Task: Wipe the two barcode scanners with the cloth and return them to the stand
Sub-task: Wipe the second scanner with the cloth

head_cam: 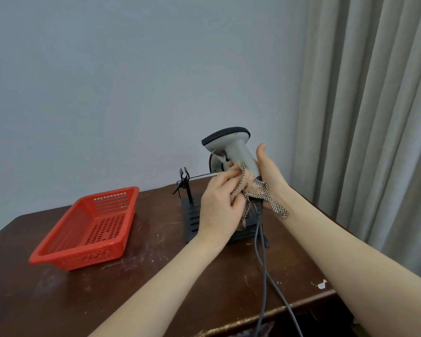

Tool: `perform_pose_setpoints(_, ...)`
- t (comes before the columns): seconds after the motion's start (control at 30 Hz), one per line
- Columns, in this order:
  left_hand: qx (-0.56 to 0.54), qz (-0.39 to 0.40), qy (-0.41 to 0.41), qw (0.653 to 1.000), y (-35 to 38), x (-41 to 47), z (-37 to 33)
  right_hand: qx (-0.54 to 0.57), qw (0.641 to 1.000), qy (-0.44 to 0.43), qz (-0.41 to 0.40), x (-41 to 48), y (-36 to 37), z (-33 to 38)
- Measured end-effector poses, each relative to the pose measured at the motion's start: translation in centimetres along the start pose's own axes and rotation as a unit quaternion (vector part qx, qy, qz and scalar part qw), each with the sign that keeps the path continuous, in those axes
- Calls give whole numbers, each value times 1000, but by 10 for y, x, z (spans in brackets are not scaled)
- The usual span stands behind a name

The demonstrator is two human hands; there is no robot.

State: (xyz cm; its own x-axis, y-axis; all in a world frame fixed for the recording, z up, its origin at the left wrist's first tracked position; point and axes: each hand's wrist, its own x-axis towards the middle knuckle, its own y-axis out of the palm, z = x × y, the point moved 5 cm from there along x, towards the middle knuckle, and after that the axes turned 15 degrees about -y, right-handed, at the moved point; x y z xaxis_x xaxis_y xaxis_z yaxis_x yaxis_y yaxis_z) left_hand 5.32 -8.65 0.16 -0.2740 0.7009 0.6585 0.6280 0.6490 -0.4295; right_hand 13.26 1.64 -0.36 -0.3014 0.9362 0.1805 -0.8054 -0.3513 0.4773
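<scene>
A grey barcode scanner (231,144) with a dark top is held upright above the table. My right hand (271,176) grips its handle from the right. My left hand (219,203) presses a checked, pinkish cloth (253,190) against the lower handle. Behind them a second scanner (214,165) shows only as a dark edge, mostly hidden. The black stand (192,220) sits on the table under my hands, with an upright clip arm (184,181). Two grey cables (262,261) hang down over the table's front edge.
A red perforated plastic basket (88,229) lies on the left of the dark wooden table (156,276). A grey wall is behind, and a grey curtain (374,117) hangs at the right. A small white scrap (321,285) lies near the table's right front corner.
</scene>
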Motion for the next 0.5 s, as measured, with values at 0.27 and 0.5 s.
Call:
perform_pose_setpoints(0.27, 2, -48, -95, 994, -14, 42, 6, 38, 998, 33, 33, -12, 23, -12)
perform_pose_setpoints(0.5, 10, 29, -2, 1000, -1, 13, -11, 145, 988, 46, 31, -15, 20, -11)
